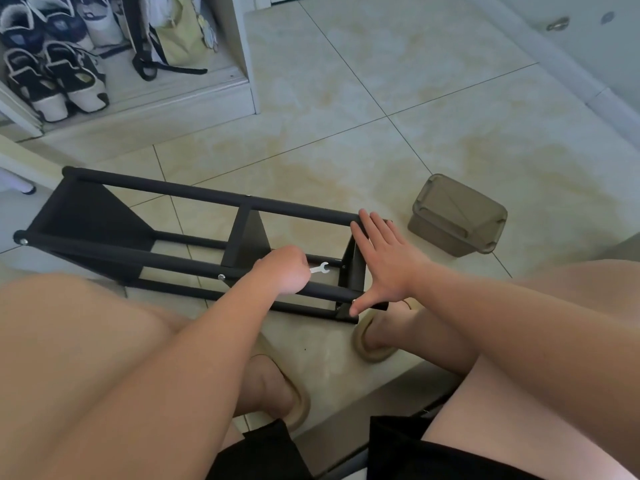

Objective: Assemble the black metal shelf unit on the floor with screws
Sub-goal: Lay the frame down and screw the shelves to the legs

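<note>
Knees (104,341), left hand (285,270) gripping wrench (320,269), shelf (207,195) lying crosswise

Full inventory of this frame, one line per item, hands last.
shelf unit: 1, black metal, lying on its side on the floor in front of the person
wrench: 1, silver, sticking out of the left grip, inside the frame
box: 1, khaki plastic, on the floor to the right of the shelf unit
shoes: several, black and white, in the open cabinet at top left; exact count unclear
bag: 1, pale green with black straps, in the same cabinet
floor: beige tiles
slippers: 2, tan, on the person's feet
left hand: fingers curled, holds the wrench
right hand: fingers straight and spread, resting on the shelf unit's right end
</note>
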The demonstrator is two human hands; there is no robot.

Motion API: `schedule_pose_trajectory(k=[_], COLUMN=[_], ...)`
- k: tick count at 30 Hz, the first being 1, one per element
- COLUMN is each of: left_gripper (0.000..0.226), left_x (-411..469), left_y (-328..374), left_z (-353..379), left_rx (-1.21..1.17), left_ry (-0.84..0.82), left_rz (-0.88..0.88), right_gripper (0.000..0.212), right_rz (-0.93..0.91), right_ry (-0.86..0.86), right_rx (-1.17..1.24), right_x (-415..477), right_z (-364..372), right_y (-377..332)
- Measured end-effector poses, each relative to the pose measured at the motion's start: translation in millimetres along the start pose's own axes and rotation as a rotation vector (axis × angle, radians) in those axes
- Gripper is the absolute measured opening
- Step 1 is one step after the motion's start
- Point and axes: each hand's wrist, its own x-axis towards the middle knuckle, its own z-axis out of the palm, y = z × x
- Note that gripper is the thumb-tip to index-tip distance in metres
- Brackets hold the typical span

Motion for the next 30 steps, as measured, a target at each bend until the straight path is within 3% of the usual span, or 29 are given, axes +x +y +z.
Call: schedule_pose_trajectory(k=[12,17,20,30], left_gripper=[0.016,0.004,0.023,0.019], left_x=[22.4,32.5,33.8,35.6], left_y=[19.5,27.0,29.5,45.0], left_z=[-2.5,0.4,4.0,11.8], left_rx=[-0.231,-0.564,-0.817,-0.630], left_ry=[-0.116,-0.193,-0.245,-0.134], left_rz=[0.180,0.036,-0.068,-0.080], right_gripper=[0.159,0.159,0.159,0.159], right_rz=[-0.004,-0.002,0.004,-0.007], right_ry=[0.008,0.006,0.006,0.009], right_rx=[0.058,0.068,0.075,0.094], right_x=[2.9,2.6,2.3,2.3], right_z=[5.1,4.6,3.8,3.6], right_y=[1.6,1.6,1.1,0.9])
